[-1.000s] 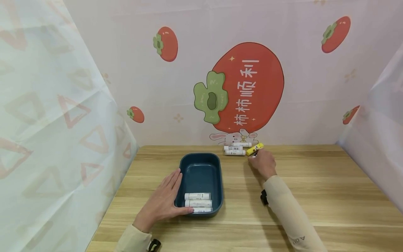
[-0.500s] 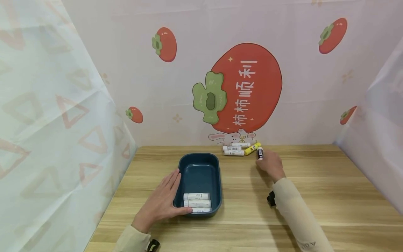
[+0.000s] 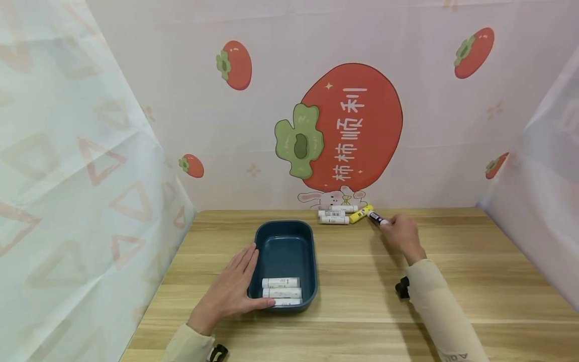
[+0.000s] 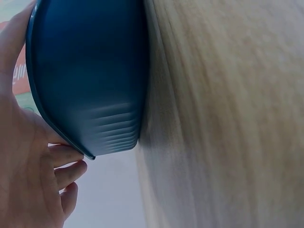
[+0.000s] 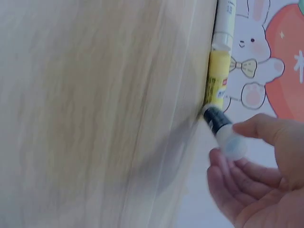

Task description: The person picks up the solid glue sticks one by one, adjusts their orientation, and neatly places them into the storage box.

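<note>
A dark blue tray (image 3: 285,230) holds several white glue sticks (image 3: 281,292) side by side at its near end. My left hand (image 3: 230,291) rests on the tray's left rim, fingers straight along the side and thumb across the near corner. In the left wrist view, fingertips meet the rim of the tray (image 4: 85,85). My right hand (image 3: 401,234) pinches a glue stick with a black label (image 3: 376,218) by its white end between thumb and fingers. Its other end points at a yellow glue stick (image 3: 361,214), right by it in the right wrist view.
Several more white glue sticks (image 3: 333,219) lie left of the yellow one, against the back wall. The wooden table (image 3: 353,301) ends at a white wall sheet (image 3: 253,125) printed with persimmons. Another hanging sheet (image 3: 90,166) borders the left side.
My right hand has moved right with the black-labelled glue stick, pulling away from the yellow one and turning the stick from upright to slanted. The left hand stays on the tray.
</note>
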Demonstrator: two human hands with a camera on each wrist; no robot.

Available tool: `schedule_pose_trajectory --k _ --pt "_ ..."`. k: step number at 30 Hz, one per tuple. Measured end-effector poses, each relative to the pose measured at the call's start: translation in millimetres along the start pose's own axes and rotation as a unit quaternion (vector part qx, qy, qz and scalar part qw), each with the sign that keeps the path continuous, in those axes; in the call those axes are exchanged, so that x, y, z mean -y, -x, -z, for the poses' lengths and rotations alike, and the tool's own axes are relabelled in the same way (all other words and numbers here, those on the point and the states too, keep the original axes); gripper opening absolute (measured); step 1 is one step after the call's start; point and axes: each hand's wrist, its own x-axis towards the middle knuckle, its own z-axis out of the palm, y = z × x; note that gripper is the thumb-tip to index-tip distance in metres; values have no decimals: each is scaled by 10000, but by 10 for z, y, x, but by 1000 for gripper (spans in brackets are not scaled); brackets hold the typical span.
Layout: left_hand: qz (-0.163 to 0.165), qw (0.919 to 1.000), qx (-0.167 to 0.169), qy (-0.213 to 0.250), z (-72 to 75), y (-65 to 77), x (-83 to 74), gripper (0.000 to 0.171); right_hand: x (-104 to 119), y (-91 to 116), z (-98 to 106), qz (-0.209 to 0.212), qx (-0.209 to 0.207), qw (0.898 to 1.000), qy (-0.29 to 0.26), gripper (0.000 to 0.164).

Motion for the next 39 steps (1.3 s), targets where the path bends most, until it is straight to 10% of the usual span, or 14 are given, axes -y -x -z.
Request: schedule_pose_trajectory --k 39 --pt "-102 9998 -67 -158 151 -41 -62 122 -235 8 170 813 -199 9965 -59 26"
